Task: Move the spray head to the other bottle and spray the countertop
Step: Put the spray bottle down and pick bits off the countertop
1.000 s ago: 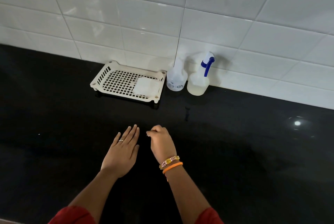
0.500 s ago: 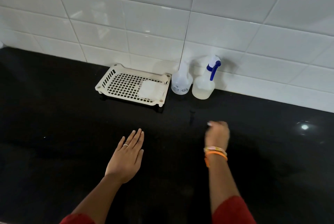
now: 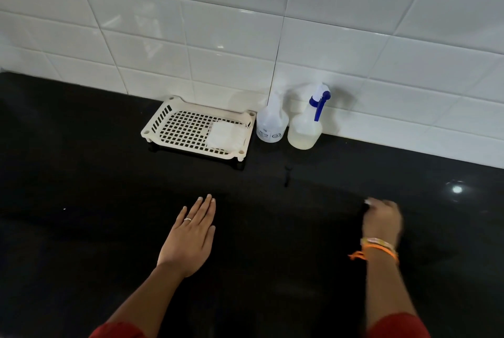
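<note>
Spray head still on its bottle at the wall; both our hands empty over the countertop.

We see the white-and-blue spray head [image 3: 319,99] seated on the bottle of pale yellowish liquid [image 3: 304,131], upright against the white tiled wall [image 3: 245,23]. Just beside it on the left stands the clear labelled bottle [image 3: 272,124], and left of that a cream perforated tray [image 3: 174,126] holding a white pad [image 3: 222,134]. Our left hand [image 3: 191,236] lies flat, fingers spread open, on the black countertop [image 3: 81,201]. Our right hand [image 3: 381,219] is blurred, loosely curled, gripping nothing, well apart from the bottles.
</note>
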The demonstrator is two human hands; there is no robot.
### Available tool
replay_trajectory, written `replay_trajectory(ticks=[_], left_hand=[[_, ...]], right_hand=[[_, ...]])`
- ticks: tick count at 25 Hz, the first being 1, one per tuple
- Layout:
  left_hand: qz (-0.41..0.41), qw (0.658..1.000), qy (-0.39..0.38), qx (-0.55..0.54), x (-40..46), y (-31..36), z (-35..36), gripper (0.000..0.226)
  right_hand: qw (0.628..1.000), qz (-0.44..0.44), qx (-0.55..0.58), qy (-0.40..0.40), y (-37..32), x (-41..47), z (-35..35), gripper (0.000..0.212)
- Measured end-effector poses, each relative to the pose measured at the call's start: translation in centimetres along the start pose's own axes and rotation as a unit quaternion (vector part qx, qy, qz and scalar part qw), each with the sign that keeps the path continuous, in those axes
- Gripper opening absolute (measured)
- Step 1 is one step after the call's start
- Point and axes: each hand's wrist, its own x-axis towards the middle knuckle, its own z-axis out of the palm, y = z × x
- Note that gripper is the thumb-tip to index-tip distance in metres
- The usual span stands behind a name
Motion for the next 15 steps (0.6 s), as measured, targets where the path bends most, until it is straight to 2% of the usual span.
replay_trajectory(ticks=[2,3,5,7,9,10,11,12,13,15], left_hand=[[-0.001,1.000,-0.003,0.004,0.0,0.0,0.1,0.069],[-0.001,1.000,-0.005,0.007,0.1,0.0,0.2,0.069],[0.003,1.000,-0.005,0.006,0.1,-0.1,0.3,0.068],[0.006,1.000,-0.001,-0.010,0.0,-0.2,0.3,0.067],[0.007,1.000,-0.002,-0.017,0.0,-0.3,0.3,0.067],[0.009,1.000,-0.002,-0.014,0.1,-0.4,0.3,0.067],[0.011,1.000,-0.002,-0.010,0.1,-0.4,0.3,0.068],[0.012,1.000,0.000,-0.007,0.1,-0.4,0.3,0.068],[0.012,1.000,0.004,-0.003,0.1,-0.4,0.3,0.068],[0.013,1.000,0.005,0.001,-0.1,-0.3,0.3,0.069]], right_hand=[[0.993,0.097,-0.043,0.041,1.6,0.4,-1.2,0.022],[0.993,0.094,-0.045,0.063,0.7,0.6,-0.1,0.024],[0.999,0.005,-0.008,0.045,-4.2,0.0,3.7,0.029],[0.990,-0.131,0.050,-0.021,-10.9,-2.6,8.5,0.029],[0.955,-0.260,0.051,-0.133,-17.8,-7.9,11.3,0.029],[0.925,-0.325,0.021,-0.196,-20.1,-10.3,11.4,0.028],[0.898,-0.373,0.000,-0.233,-21.0,-11.6,11.6,0.027],[0.889,-0.386,0.004,-0.247,-20.6,-11.3,11.0,0.027],[0.899,-0.374,0.020,-0.226,-18.7,-9.6,10.6,0.029],[0.948,-0.299,0.012,-0.112,-11.6,-4.4,8.6,0.033]])
